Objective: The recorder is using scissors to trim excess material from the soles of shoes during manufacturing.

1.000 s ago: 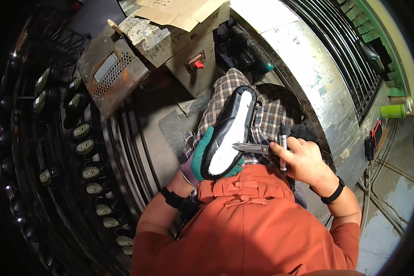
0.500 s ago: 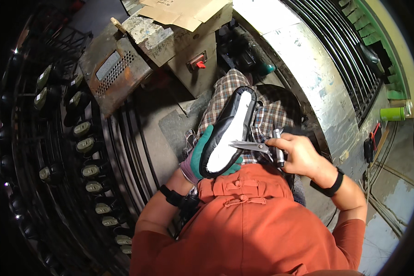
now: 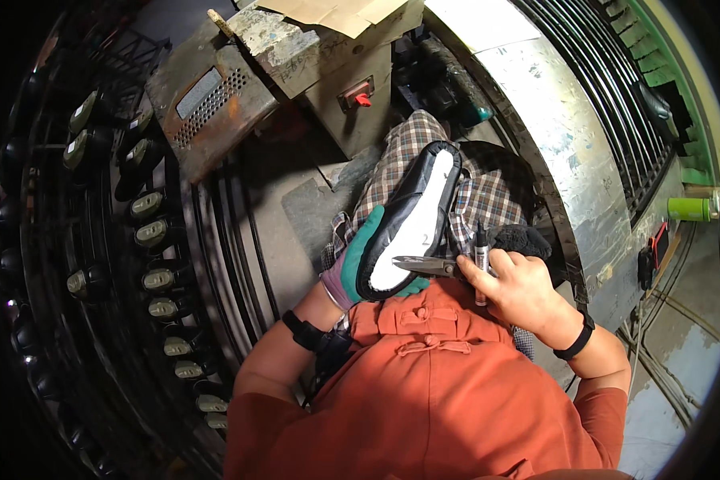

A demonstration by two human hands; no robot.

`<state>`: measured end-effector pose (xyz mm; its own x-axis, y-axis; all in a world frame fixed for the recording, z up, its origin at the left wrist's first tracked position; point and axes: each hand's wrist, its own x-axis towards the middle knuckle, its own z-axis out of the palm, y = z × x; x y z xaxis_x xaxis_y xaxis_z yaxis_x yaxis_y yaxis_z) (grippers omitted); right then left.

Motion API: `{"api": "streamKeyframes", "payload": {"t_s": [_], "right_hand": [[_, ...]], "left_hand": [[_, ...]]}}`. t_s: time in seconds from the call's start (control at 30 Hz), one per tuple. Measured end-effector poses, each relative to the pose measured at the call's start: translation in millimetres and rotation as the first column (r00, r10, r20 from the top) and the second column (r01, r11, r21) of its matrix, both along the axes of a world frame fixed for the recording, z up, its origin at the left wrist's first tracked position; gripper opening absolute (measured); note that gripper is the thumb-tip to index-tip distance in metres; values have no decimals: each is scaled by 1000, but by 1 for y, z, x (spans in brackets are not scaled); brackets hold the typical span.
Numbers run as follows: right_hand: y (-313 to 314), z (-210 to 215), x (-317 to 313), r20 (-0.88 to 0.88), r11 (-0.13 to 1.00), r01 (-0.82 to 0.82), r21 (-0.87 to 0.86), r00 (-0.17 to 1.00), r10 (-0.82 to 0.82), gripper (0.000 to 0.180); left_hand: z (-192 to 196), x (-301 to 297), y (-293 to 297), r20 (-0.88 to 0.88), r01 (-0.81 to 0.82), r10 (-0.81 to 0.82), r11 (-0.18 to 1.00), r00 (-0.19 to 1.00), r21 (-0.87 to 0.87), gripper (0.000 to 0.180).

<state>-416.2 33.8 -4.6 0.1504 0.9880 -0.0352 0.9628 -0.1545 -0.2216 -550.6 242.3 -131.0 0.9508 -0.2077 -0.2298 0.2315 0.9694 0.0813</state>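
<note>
A black shoe upper (image 3: 408, 196) lies sole up across my lap, its long white bottom (image 3: 414, 228) facing me. My left hand (image 3: 358, 260), in a green and purple glove, wraps around the wide near end, the thumb along its left side and fingertips showing past the right. My bare right hand (image 3: 524, 292) is closed around a pair of grey metal scissors (image 3: 426, 265) together with a pen-like tube (image 3: 481, 260) with a black tip, which stands across the handles. The scissor blades point left over the near part of the white bottom; whether they touch it I cannot tell.
Racks of black shoes (image 3: 154, 234) line the left. Ahead stands a worn metal machine (image 3: 296, 56) with a red switch (image 3: 363, 100). A metal bench (image 3: 548, 120) with black bars (image 3: 592, 88) runs along the right, a green cylinder (image 3: 690, 210) beyond it.
The scissors have moved toward the near end of the white bottom, and their blades look closer together. The pen-like tube stands more upright. The whole view has shifted slightly.
</note>
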Motion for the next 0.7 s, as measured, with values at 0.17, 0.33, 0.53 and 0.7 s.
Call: {"api": "streamKeyframes", "payload": {"t_s": [0.17,0.33,0.53,0.7], "right_hand": [[19,-45,-10,-524,968,252,5,825,-212,54],[15,-80,-9,-872,720,674,166,440,-212,43],[-28,-102,57,-868,589,752,-297,-470,162,24],[-18,-106,-5,-975,748,628,-216,-91,-205,38]], "left_hand": [[13,4,2,24,8,-4,990,1000,-144,62],[22,-12,20,-81,170,-171,985,982,-18,65],[98,10,60,-140,179,-481,36,865,983,85],[43,-15,26,18,25,106,-392,994,920,96]]}}
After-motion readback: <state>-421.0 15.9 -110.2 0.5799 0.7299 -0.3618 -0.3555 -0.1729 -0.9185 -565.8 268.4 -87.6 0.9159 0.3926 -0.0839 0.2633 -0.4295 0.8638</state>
